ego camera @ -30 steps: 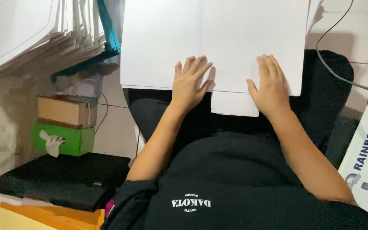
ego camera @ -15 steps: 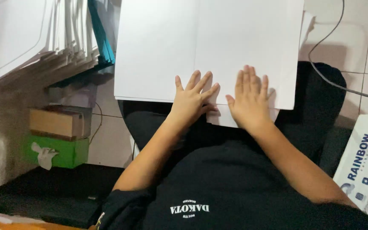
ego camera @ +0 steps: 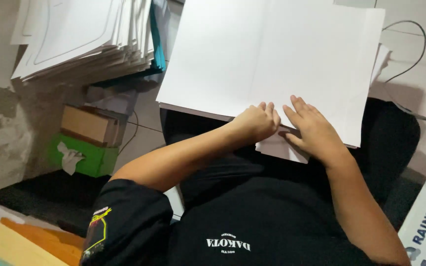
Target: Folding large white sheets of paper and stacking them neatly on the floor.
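**Two hands pressing on a large white sheet held across the lap**

A large white sheet of card (ego camera: 272, 64) lies across the lap of a person in black clothing, seen from above. A faint fold line runs down its middle. The left hand (ego camera: 256, 122) rests at the near edge of the sheet, fingers curled under into a loose fist, knuckles pressing on the paper. The right hand (ego camera: 311, 128) lies just beside it, flat and open, fingers together and pointing away from the body. It holds nothing. A small white flap (ego camera: 282, 150) sticks out below the sheet's near edge, under both hands.

Left of the sheet sits a tall stack of white sheets (ego camera: 85, 39). Below that stack are a brown box (ego camera: 89, 125) and a green tissue box (ego camera: 82, 157). Right of the sheet, a thin cable (ego camera: 410, 64) curves over the tiled floor.
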